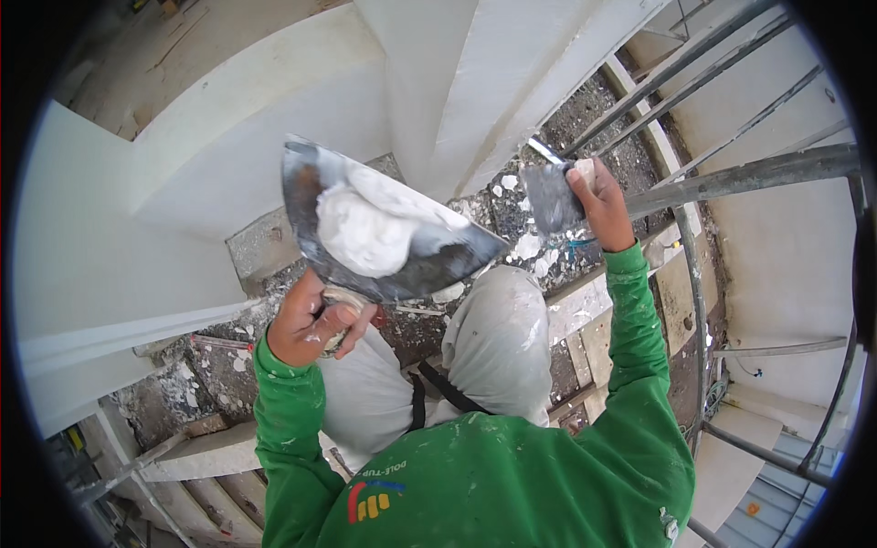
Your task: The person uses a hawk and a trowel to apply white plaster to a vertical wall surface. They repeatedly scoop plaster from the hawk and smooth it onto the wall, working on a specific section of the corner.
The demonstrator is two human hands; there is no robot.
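Tilting plaster hawk (384, 228), corner perhaps upper-left.

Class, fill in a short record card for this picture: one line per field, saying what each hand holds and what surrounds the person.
Left hand: grips the handle of a wide metal trowel
On the trowel: a mound of white plaster
Right hand: holds a small putty knife, raised
Clothing: green sleeves, grey trousers spattered white
Surroundings: white plastered wall, metal scaffold bars, planks with plaster debris

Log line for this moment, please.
left hand: holds grey metal hawk with white plaster | right hand: holds small grey trowel | scaffold
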